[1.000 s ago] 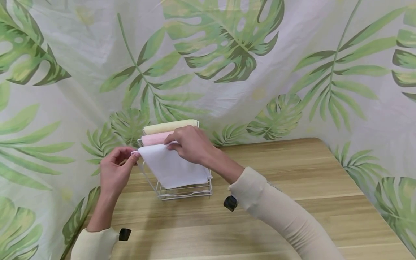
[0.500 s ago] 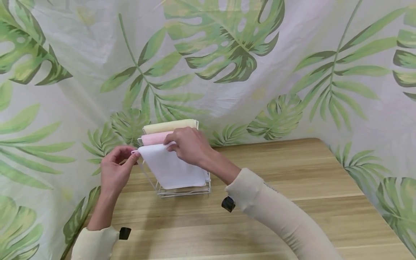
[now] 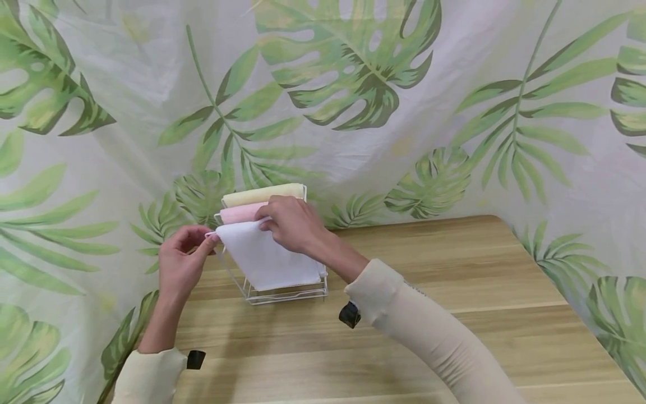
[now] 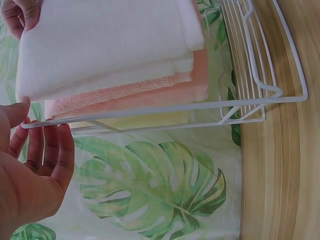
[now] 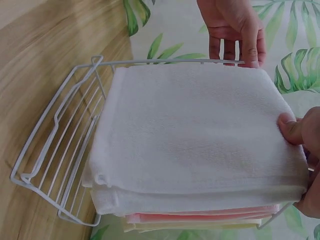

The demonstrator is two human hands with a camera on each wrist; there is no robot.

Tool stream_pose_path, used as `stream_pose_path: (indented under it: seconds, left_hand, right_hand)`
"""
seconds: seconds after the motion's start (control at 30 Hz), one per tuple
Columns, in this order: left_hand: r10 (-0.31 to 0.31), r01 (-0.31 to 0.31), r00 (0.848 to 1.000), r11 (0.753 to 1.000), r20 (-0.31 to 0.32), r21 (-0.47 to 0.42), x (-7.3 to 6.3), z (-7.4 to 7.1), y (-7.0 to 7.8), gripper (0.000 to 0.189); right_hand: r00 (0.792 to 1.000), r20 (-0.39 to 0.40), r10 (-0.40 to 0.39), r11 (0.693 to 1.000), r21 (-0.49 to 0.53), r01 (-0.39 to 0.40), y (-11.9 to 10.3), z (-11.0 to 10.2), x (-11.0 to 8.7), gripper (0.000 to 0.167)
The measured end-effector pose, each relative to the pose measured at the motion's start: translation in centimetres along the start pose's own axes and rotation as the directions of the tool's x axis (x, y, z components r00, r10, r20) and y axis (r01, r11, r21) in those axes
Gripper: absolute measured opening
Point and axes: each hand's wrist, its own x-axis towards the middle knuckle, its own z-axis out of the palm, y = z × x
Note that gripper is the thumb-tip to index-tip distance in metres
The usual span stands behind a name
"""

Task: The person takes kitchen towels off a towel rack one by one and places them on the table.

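Note:
A folded white towel (image 3: 272, 258) drapes over the front bar of a white wire rack (image 3: 287, 296), which stands on the table. My right hand (image 3: 292, 221) pinches the towel's top edge, thumb on the near face, as the right wrist view shows. My left hand (image 3: 183, 261) grips the rack's upper left wire corner between thumb and fingers, close beside the towel's corner. Behind the white towel hang a folded pink towel (image 3: 244, 212) and a folded yellow towel (image 3: 262, 194) on the rack's further bars. The white towel hides most of the pink one.
The rack stands toward the left rear of the wooden table (image 3: 454, 269). A cloth backdrop (image 3: 353, 151) with green leaf prints hangs close behind it and along both sides. Each sleeve cuff carries a small black piece near the wrist.
My right hand and forearm have shifted slightly left, and the rack's base sits a touch higher in view. Both hands keep their holds.

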Motion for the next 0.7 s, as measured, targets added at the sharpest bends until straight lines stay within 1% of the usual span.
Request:
stream_pose_path:
  seconds: [0.17, 0.3, 0.37, 0.47, 0.53, 0.6, 0.7]
  left_hand:
    - [0.013, -0.013, 1.000, 1.000, 0.002, 0.021, -0.18, -0.04, -0.04, 0.021]
    - [0.013, -0.013, 1.000, 1.000, -0.002, 0.016, -0.17, 0.08, 0.01, 0.021]
    - [0.013, -0.013, 1.000, 1.000, -0.001, 0.011, -0.13, 0.18, 0.07, 0.020]
    - [0.011, -0.011, 1.000, 1.000, 0.001, 0.004, -0.06, 0.29, 0.15, 0.020]
    - [0.010, -0.010, 1.000, 1.000, -0.001, 0.003, -0.04, 0.30, 0.19, 0.019]
    - [0.010, -0.010, 1.000, 1.000, -0.005, 0.004, -0.05, 0.28, 0.20, 0.019]
    - [0.007, -0.007, 1.000, 1.000, -0.011, -0.001, -0.12, 0.25, 0.19, 0.019]
  right_hand:
    - [1.000, -0.012, 0.010, 0.999, 0.032, -0.009, 0.02, 0.11, 0.02, 0.020]
    - [1.000, -0.015, 0.013, 0.998, 0.062, -0.012, 0.22, -0.02, 0.05, 0.020]
    - [1.000, 0.005, 0.018, 0.996, 0.090, -0.018, 0.38, -0.25, 0.10, 0.020]
    - [0.997, 0.063, 0.033, 0.991, 0.126, -0.041, 0.54, -0.64, 0.28, 0.027]
    - [0.993, 0.106, 0.049, 0.988, 0.138, -0.063, 0.53, -0.80, 0.45, 0.034]
    - [0.988, 0.138, 0.072, 0.988, 0.129, -0.090, 0.44, -0.79, 0.60, 0.038]
    - [0.984, 0.140, 0.110, 0.985, 0.114, -0.126, 0.20, -0.57, 0.74, 0.032]
